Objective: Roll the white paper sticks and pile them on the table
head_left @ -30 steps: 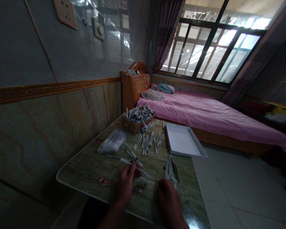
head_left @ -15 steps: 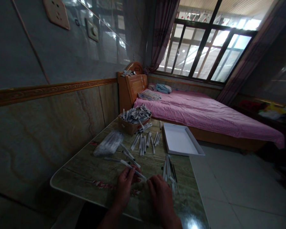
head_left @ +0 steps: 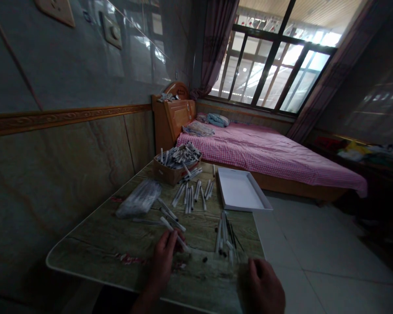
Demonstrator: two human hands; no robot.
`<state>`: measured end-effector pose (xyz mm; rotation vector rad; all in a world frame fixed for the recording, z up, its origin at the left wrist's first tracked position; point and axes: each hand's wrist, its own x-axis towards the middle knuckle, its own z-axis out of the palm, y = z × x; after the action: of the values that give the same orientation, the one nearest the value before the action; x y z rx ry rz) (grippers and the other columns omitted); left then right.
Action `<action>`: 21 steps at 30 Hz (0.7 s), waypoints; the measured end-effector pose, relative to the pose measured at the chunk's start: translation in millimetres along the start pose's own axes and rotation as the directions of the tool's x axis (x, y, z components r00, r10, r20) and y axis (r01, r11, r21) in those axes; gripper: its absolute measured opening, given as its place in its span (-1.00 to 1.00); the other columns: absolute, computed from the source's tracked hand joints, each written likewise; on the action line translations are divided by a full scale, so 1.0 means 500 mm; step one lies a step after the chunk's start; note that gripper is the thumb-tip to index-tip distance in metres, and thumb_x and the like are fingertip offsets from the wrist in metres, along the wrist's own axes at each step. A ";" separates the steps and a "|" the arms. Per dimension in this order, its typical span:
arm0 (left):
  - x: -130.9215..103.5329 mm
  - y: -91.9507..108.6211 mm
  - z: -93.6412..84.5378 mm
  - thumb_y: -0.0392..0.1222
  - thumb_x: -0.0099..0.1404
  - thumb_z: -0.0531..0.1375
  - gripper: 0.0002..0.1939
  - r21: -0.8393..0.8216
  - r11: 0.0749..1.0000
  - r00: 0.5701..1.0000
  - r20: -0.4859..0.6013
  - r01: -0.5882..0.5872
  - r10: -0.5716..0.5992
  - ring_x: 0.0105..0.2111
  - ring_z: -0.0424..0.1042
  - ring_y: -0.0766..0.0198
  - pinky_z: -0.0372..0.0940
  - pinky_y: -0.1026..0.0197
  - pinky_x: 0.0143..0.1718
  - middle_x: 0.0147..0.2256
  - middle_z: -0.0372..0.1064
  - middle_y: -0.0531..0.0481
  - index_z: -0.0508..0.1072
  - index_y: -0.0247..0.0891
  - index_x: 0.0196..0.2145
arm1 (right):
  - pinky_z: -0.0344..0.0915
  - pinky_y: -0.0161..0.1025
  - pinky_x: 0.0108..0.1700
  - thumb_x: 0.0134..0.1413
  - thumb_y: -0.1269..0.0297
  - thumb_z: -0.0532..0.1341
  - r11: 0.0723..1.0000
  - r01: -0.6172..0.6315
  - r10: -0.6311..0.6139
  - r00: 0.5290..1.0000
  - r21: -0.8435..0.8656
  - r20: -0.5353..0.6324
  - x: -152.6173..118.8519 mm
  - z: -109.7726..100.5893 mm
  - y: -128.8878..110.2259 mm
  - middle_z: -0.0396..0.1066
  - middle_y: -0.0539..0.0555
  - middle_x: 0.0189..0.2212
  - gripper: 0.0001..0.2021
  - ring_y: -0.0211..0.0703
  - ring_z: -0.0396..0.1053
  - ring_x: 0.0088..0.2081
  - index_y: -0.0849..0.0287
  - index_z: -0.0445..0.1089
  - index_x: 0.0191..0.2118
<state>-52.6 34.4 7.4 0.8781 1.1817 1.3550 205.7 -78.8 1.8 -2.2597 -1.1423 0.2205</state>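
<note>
My left hand (head_left: pixel 163 257) pinches a whitish pen (head_left: pixel 166 223) near the table's front, the pen slanting down to the right. Off to the right, by the table's edge, my right hand (head_left: pixel 267 283) is closed with its fingers curled. A faint see-through streak lies between the two hands; I cannot make out whether the right fingers hold it. On the table between them is a small black piece (head_left: pixel 205 259). Several clear pen barrels (head_left: pixel 220 233) and thin dark rods (head_left: pixel 233 233) lie beyond the right hand. More pens (head_left: pixel 168 210) rest just past the left hand.
A cardboard box (head_left: pixel 170 175) heaped with pens stands at the table's far end. Small groups of pens (head_left: pixel 188 198) lie before it, beside a clear plastic bag (head_left: pixel 139 200). A shallow white tray (head_left: pixel 242 189) overhangs the right edge. Behind is a bed (head_left: pixel 265 152).
My right hand has moved away from the pen's lower end, rightward to the table's edge. The small black piece now shows on the table. My left hand still holds the pen.
</note>
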 end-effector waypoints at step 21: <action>-0.027 -0.024 0.012 0.17 0.17 0.22 -0.63 0.203 0.978 0.968 0.252 -0.057 0.004 -0.62 0.21 0.36 0.16 0.33 -0.56 -0.62 0.22 0.18 0.51 -0.21 -0.32 | 0.34 -0.22 -0.19 0.16 -0.16 0.07 0.849 0.161 -0.264 0.954 0.503 0.141 0.003 0.071 -0.151 0.53 0.08 -0.31 -0.58 -0.04 0.46 -0.24 0.06 0.48 -0.28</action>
<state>-42.0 21.3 -1.3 1.1859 1.1281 1.1181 141.4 -27.6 16.2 -1.6773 -1.2662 0.5950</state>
